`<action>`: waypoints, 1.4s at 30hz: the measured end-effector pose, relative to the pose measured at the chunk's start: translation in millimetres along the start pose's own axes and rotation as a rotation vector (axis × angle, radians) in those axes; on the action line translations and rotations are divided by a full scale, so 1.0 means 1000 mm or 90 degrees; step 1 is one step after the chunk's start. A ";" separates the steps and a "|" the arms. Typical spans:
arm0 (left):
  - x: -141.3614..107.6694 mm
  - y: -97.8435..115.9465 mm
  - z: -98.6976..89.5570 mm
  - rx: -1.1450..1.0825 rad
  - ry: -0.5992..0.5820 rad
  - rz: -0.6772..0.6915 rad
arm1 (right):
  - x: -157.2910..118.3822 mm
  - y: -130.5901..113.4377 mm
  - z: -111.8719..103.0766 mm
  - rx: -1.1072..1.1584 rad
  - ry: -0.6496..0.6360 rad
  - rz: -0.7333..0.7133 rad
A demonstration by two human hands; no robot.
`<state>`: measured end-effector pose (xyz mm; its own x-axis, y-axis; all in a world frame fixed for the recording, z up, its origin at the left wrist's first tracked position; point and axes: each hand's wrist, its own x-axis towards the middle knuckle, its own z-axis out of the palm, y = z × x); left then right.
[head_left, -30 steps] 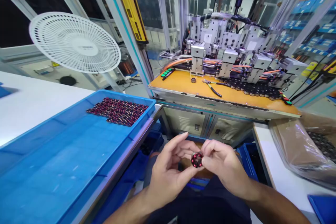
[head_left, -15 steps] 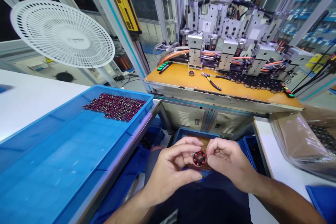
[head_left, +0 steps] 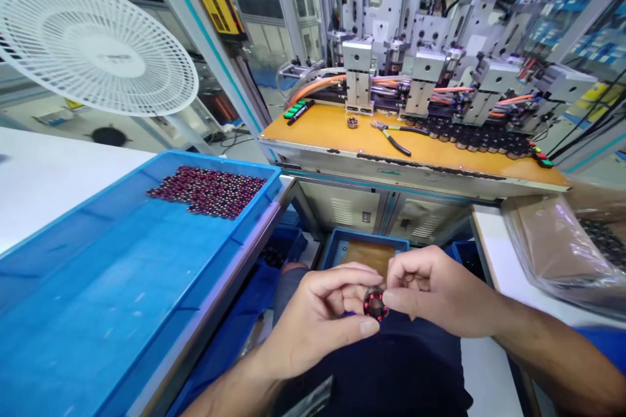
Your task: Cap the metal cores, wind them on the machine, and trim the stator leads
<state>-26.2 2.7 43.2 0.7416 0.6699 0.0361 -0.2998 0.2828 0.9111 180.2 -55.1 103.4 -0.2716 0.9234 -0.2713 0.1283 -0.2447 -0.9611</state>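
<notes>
A small ring-shaped stator (head_left: 375, 306) with red windings and a dark rim is held over my lap. My left hand (head_left: 323, 316) grips it between the thumb below and the fingers behind and above. My right hand (head_left: 430, 290) is closed in a pinch, its thumb and fingertips touching the ring's right side. Whether a fine wire sits in that pinch is too small to tell. Many similar wound stators (head_left: 210, 190) lie packed at the far end of the blue tray (head_left: 122, 260) on my left.
Ahead, a machine (head_left: 420, 65) stands on an orange bench (head_left: 323, 137) bearing pliers (head_left: 391, 138), a single stator (head_left: 352, 122) and rows of dark stators (head_left: 479, 138). A white fan (head_left: 102, 52) is at the left. On the right is a plastic-lined box (head_left: 552, 254).
The stator has tilted and shifted slightly right and down in my left hand. My right fingers have come onto its edge. The whole view has shifted a little.
</notes>
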 end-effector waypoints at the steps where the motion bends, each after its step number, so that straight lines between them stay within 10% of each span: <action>1: -0.001 0.000 0.000 -0.001 -0.004 -0.006 | -0.001 -0.001 -0.001 -0.011 0.002 0.005; 5: -0.002 0.002 -0.001 -0.014 -0.035 -0.034 | -0.004 -0.003 -0.018 -0.113 -0.046 0.034; 14: -0.002 0.010 0.006 0.008 -0.105 -0.146 | 0.029 -0.019 -0.011 -0.173 -0.140 -0.209; 21: -0.006 -0.003 -0.002 -0.018 0.010 0.036 | 0.011 -0.011 0.004 -0.136 0.087 -0.111; 31: -0.001 0.000 0.004 -0.011 -0.028 0.056 | 0.002 -0.023 0.008 -0.076 0.026 0.054; 42: -0.002 -0.010 0.001 -0.106 -0.062 0.002 | -0.007 -0.023 0.009 -0.286 0.011 -0.063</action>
<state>-24.0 -2.5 34.3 0.7925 0.6039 0.0851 -0.3914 0.3966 0.8303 170.1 -58.4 127.2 -0.2887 0.9413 -0.1746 0.5044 -0.0055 -0.8635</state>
